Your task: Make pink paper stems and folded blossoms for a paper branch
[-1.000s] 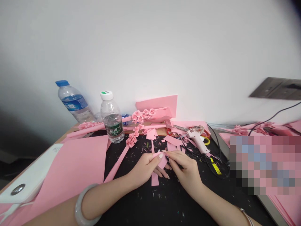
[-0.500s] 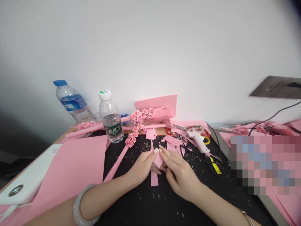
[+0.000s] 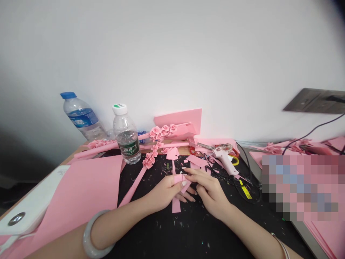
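Shifted up, pink paper (image 3: 180, 178) (pinched) between left hand (image 3: 166, 191) and right hand (image 3: 208, 190).

Matt pink paper strip (image 3: 180, 178) at centre, smooth finish. Far: clear glossy plastic water bottle (image 3: 126, 138). Right: glossy white plastic hot glue gun (image 3: 223, 158). Near: matt black work mat (image 3: 159, 233), rough with scraps.

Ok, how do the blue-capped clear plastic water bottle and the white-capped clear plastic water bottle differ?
The blue-capped clear plastic water bottle leans tilted; the white-capped clear plastic water bottle stands upright. The blue-capped bottle has a blue label, the white-capped bottle a dark green one. The blue-capped bottle looks larger than the white-capped bottle. Both are clear plastic.
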{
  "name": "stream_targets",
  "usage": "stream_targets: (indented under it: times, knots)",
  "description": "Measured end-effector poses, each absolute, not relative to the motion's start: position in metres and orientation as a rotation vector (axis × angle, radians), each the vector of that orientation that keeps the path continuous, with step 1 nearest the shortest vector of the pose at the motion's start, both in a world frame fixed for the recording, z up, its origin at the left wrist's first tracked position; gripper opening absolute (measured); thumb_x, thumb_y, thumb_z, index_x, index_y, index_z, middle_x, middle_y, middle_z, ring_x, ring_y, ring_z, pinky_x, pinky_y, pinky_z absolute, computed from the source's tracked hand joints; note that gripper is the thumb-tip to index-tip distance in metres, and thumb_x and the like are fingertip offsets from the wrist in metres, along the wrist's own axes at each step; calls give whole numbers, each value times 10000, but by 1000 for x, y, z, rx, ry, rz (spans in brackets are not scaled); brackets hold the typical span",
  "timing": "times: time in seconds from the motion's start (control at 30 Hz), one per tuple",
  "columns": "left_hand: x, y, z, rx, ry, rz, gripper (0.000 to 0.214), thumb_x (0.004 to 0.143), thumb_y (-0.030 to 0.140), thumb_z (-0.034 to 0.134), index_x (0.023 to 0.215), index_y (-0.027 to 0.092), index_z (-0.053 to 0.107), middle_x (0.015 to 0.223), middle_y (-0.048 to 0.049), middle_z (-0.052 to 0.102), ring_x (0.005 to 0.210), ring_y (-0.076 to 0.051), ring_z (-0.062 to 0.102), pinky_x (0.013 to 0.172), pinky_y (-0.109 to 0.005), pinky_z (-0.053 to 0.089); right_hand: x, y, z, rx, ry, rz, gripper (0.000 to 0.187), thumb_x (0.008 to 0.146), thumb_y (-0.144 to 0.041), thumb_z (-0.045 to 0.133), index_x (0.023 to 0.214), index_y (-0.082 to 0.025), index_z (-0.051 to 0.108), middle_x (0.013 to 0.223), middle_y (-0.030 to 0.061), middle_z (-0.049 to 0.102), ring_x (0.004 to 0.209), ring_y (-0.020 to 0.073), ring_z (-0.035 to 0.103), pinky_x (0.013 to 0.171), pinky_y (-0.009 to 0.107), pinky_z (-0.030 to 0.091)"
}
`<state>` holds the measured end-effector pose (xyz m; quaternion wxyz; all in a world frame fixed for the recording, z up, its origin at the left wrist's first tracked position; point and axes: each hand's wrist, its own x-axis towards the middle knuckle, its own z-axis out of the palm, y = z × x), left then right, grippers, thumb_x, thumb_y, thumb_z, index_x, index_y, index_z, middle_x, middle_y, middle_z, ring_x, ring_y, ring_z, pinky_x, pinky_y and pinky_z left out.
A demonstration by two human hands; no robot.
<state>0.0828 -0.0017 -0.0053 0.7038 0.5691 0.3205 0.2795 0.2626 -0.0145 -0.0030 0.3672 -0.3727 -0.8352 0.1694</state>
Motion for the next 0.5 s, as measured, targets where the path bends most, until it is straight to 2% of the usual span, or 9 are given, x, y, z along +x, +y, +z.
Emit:
stream_targets:
  times: [0.1, 0.17, 0.33, 0.5]
  knots:
    - [83, -3, -5, 1333, 700, 566, 250, 885, 352, 441, 879, 128, 552, 800, -65, 665, 615, -141, 657, 553, -225, 484, 261, -14, 1, -1053, -2098, 504, 210, 828, -96, 425, 990, -176, 532, 1009, 90, 603, 907, 191, 568, 750, 324, 476]
    - [82, -4, -5, 1368, 668, 521, 206, 883, 340, 441, 885, 146, 511, 805, -54, 666, 532, -111, 622, 463, -191, 431, 259, -14, 3, -1122, -2128, 555, 33, 842, -177, 478, 871, -182, 495, 832, 46, 563, 739, 166, 529, 626, 283, 447]
    - [80, -4, -5, 1454, 638, 480, 177, 859, 311, 487, 858, 138, 521, 793, -47, 666, 466, -71, 548, 438, -179, 384, 257, -13, 3, -1091, -2244, 815, 243, 918, -257, 407, 683, -198, 392, 613, -33, 454, 580, 118, 430, 548, 235, 370]
    - [81, -1, -5, 1422, 715, 489, 243, 815, 339, 550, 784, 106, 609, 500, 26, 557, 407, -70, 486, 443, -179, 370, 257, -14, 0, -1045, -2194, 902, 349, 960, -282, 318, 626, -198, 375, 572, -28, 500, 556, 112, 445, 562, 237, 376]
